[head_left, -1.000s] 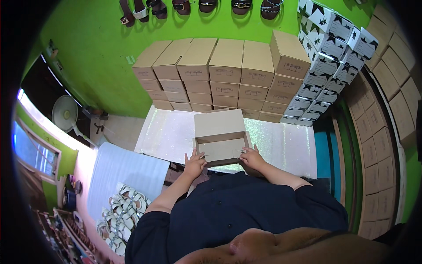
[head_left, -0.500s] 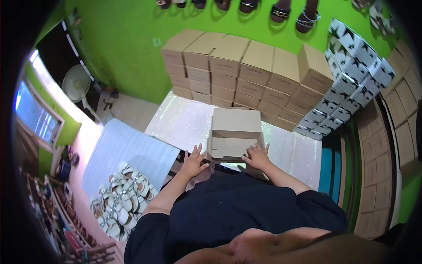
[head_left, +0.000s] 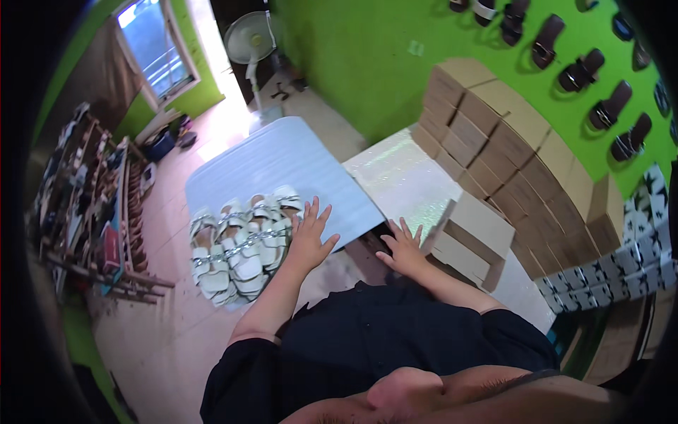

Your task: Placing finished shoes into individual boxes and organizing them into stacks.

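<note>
White strappy sandals [head_left: 240, 261] with silvery chain trim lie heaped in rows on a pale blue table [head_left: 282, 155] to my left. My left hand [head_left: 309, 239] is at the right side of the heap, fingers spread and holding nothing. Beyond it to the right, my right hand [head_left: 404, 249] hangs over the gap between the two tables, also with fingers apart and empty. Just right of that hand, an open cardboard box [head_left: 487, 230] rests on the white shiny table [head_left: 395, 173] with its lid up; the part of the inside that shows holds nothing.
Brown shoe boxes [head_left: 508, 162] are stacked against the green wall, beside white boxes with black stars [head_left: 635, 240]. Sandals hang on the wall [head_left: 583, 71]. A standing fan [head_left: 253, 42] is at the back; a wooden shoe rack [head_left: 106, 212] stands at far left.
My view has swung left toward the sandals. Both hands have left the open box; the left has moved over to the sandals, the right sits off the box's left side.
</note>
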{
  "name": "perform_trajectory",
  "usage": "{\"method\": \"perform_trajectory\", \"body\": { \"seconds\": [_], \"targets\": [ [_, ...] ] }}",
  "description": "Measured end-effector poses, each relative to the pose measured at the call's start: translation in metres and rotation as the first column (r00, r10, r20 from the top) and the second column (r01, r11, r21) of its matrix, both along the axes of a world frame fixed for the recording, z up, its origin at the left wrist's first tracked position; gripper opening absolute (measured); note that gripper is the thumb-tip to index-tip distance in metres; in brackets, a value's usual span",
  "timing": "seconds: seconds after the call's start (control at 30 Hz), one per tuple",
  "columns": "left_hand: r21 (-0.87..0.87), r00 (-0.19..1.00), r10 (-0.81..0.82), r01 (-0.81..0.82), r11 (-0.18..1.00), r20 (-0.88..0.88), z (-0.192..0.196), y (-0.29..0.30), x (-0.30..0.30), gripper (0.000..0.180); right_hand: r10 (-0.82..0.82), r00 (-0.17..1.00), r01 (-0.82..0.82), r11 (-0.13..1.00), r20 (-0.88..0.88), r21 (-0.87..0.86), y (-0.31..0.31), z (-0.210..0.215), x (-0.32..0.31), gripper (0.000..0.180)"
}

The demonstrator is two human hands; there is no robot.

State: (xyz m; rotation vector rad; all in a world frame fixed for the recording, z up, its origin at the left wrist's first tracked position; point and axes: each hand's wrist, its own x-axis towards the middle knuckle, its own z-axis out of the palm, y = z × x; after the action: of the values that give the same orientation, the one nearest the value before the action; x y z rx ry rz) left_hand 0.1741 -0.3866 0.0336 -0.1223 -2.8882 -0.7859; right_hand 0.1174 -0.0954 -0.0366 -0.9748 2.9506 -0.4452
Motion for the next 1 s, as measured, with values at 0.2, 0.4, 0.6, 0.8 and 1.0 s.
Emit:
{"method": "perform_trajectory", "body": {
  "seconds": [0.2,0.4,0.6,0.8,1.0],
  "targets": [
    [-0.107,0.989,0.128,-0.135,0.985,-0.07,0.064,-0.057,0.055,0.075,0.298,0.953,-0.301,0.951,-0.055,-0.069,-0.115,0.025,-0.002,0.054],
    [-0.327,0.905,0.393,-0.425,0.844,-0.162,0.111,-0.126,0.101,0.082,0.457,0.879,-0.476,0.864,-0.138,-0.163,-0.21,0.061,-0.002,0.051],
    [-0.408,0.738,0.651,-0.546,0.731,0.178,0.126,-0.149,0.148,0.127,0.565,0.801,-0.597,0.776,-0.197,-0.201,-0.278,0.083,0.004,0.052],
    [-0.363,0.794,0.595,-0.522,0.772,0.124,0.075,-0.154,0.176,0.123,0.593,0.804,-0.592,0.794,-0.038,-0.138,-0.354,0.107,-0.012,0.063],
    [-0.27,0.79,0.608,-0.57,0.776,0.081,0.057,-0.158,0.181,0.112,0.55,0.785,-0.562,0.826,0.286,-0.048,-0.444,0.1,-0.038,0.078]
  ]
}}
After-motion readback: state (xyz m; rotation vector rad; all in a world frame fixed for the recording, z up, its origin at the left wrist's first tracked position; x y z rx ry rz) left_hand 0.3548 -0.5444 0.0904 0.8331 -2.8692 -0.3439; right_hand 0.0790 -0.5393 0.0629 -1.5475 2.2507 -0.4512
